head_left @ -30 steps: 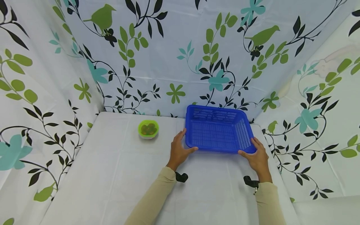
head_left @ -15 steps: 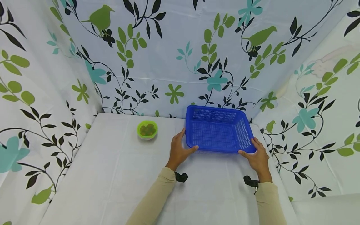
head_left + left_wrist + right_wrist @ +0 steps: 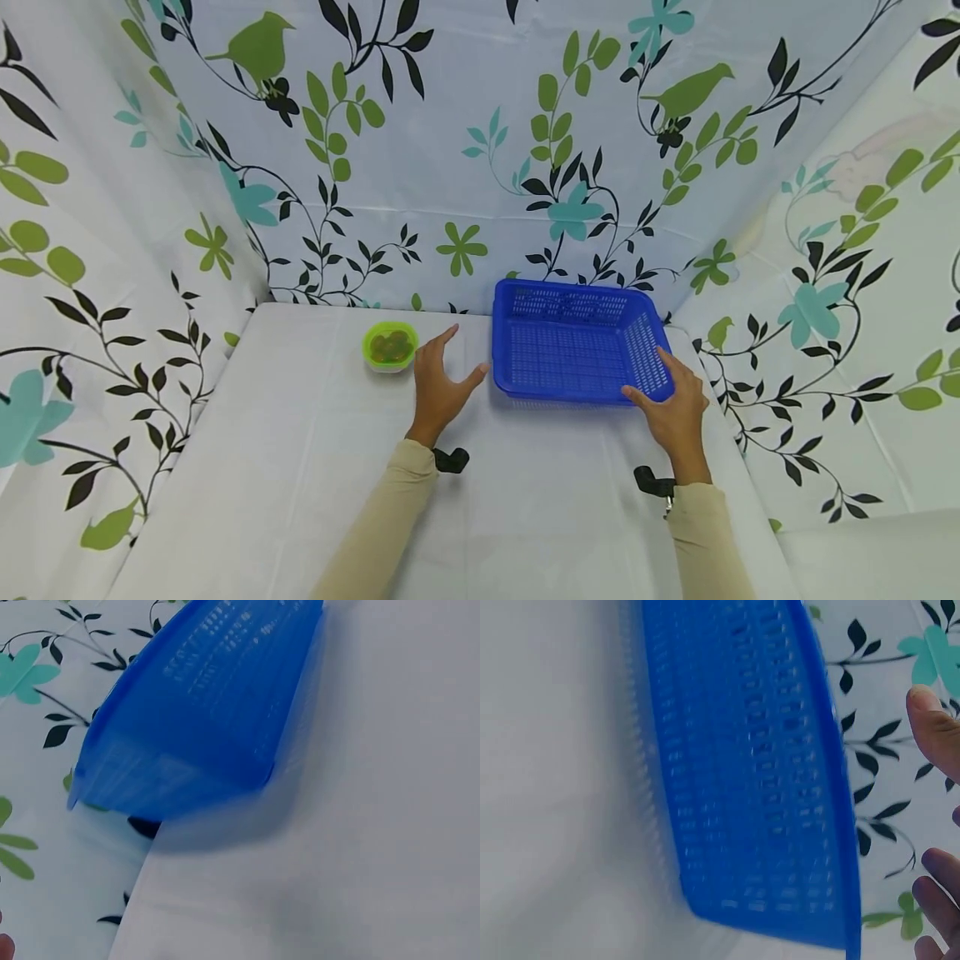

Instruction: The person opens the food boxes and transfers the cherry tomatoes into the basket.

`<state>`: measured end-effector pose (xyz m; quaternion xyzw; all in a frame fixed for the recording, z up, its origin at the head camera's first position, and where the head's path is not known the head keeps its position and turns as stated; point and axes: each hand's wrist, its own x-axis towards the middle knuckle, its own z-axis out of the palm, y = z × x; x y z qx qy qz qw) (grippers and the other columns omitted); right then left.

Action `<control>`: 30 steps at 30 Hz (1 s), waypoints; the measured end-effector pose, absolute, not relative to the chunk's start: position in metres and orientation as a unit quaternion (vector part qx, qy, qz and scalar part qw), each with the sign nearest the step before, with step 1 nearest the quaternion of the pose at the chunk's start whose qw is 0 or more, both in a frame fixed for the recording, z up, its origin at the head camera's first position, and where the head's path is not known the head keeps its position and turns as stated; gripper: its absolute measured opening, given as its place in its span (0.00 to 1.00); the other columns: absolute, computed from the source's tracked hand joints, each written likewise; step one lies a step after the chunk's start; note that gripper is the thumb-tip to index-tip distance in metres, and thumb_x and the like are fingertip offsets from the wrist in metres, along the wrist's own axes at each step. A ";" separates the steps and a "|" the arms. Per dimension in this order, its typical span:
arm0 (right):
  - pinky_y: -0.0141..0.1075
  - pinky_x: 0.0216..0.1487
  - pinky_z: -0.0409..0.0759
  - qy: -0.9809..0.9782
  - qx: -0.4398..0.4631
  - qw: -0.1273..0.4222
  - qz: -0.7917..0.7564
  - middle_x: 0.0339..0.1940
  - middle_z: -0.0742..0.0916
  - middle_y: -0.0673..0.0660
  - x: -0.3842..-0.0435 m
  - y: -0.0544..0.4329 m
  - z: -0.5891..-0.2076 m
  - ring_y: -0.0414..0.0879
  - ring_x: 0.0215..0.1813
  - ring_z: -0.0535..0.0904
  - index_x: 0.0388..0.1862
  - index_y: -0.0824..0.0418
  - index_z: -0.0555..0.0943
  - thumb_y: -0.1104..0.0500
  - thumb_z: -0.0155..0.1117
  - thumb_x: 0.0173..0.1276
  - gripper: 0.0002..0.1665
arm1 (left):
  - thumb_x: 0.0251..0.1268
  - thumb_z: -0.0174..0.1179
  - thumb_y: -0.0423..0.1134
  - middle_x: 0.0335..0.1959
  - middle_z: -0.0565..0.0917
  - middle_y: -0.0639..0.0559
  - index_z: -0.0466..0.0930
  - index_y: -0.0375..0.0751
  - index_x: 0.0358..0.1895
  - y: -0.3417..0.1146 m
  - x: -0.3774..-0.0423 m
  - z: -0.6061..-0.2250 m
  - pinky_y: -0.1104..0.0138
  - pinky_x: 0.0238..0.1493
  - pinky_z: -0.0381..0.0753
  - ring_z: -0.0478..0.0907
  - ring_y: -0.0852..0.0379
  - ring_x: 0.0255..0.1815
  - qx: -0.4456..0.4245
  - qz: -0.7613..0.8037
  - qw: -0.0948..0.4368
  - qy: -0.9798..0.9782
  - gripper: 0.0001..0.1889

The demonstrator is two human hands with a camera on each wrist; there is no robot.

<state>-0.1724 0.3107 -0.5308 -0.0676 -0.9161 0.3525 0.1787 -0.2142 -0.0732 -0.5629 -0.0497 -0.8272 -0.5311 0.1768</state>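
A blue plastic basket with slotted walls sits at the back right of the table. My left hand is off the basket, between it and a small green-rimmed bowl; its fingers are spread and hold nothing. Several small greenish-brown pieces lie in the bowl, their kind unclear. By the basket's front right corner is my right hand, thumb and fingers apart. In the right wrist view its fingers stand clear of the basket's rim. Only a fingertip shows in the left wrist view.
A white cloth covers the table. Curtains printed with leaves and birds hang behind it and at both sides. Basket and bowl both stand near the back edge.
My left hand has let go of the basket and moved left toward the bowl. The right hand has loosened from the corner and shifted slightly left. The basket stays in place.
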 end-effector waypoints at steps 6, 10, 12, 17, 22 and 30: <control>0.70 0.74 0.51 -0.895 -0.042 0.221 0.385 0.81 0.74 0.63 -0.177 0.286 -0.521 0.65 0.80 0.64 0.82 0.44 0.71 0.53 0.85 0.60 0.52 | 0.57 0.78 0.55 0.73 0.75 0.44 0.70 0.47 0.78 -0.105 -0.219 -0.566 0.41 0.76 0.61 0.66 0.41 0.74 -0.045 -0.496 0.235 -0.835 0.45; 0.74 0.78 0.47 -0.884 -0.021 0.232 0.404 0.80 0.75 0.61 -0.179 0.269 -0.516 0.65 0.82 0.62 0.80 0.41 0.72 0.53 0.85 0.60 0.51 | 0.56 0.79 0.53 0.75 0.72 0.43 0.69 0.48 0.79 -0.127 -0.219 -0.567 0.37 0.78 0.58 0.62 0.40 0.77 -0.032 -0.506 0.236 -0.829 0.46; 0.75 0.79 0.45 -0.880 -0.009 0.234 0.412 0.80 0.76 0.61 -0.180 0.261 -0.514 0.65 0.83 0.62 0.80 0.41 0.73 0.52 0.85 0.60 0.50 | 0.56 0.80 0.52 0.77 0.69 0.43 0.68 0.51 0.80 -0.139 -0.218 -0.568 0.35 0.78 0.57 0.60 0.40 0.78 -0.022 -0.510 0.229 -0.829 0.47; 0.78 0.81 0.41 -0.876 0.007 0.236 0.420 0.80 0.77 0.59 -0.181 0.246 -0.509 0.64 0.85 0.62 0.80 0.40 0.73 0.51 0.85 0.60 0.49 | 0.56 0.81 0.50 0.78 0.66 0.40 0.66 0.53 0.81 -0.165 -0.217 -0.572 0.33 0.74 0.56 0.58 0.36 0.77 -0.006 -0.507 0.219 -0.834 0.49; 0.78 0.80 0.45 -0.876 0.025 0.232 0.421 0.79 0.78 0.58 -0.183 0.233 -0.507 0.63 0.83 0.64 0.79 0.40 0.74 0.50 0.85 0.60 0.49 | 0.55 0.82 0.48 0.79 0.65 0.39 0.64 0.49 0.82 -0.185 -0.218 -0.579 0.33 0.74 0.55 0.57 0.35 0.77 0.006 -0.494 0.201 -0.846 0.51; 0.77 0.80 0.44 -0.878 0.038 0.223 0.423 0.79 0.78 0.55 -0.187 0.218 -0.510 0.61 0.82 0.64 0.79 0.37 0.73 0.46 0.84 0.61 0.48 | 0.56 0.81 0.52 0.83 0.61 0.43 0.60 0.56 0.84 -0.211 -0.220 -0.591 0.32 0.78 0.51 0.53 0.37 0.81 0.033 -0.489 0.153 -0.858 0.53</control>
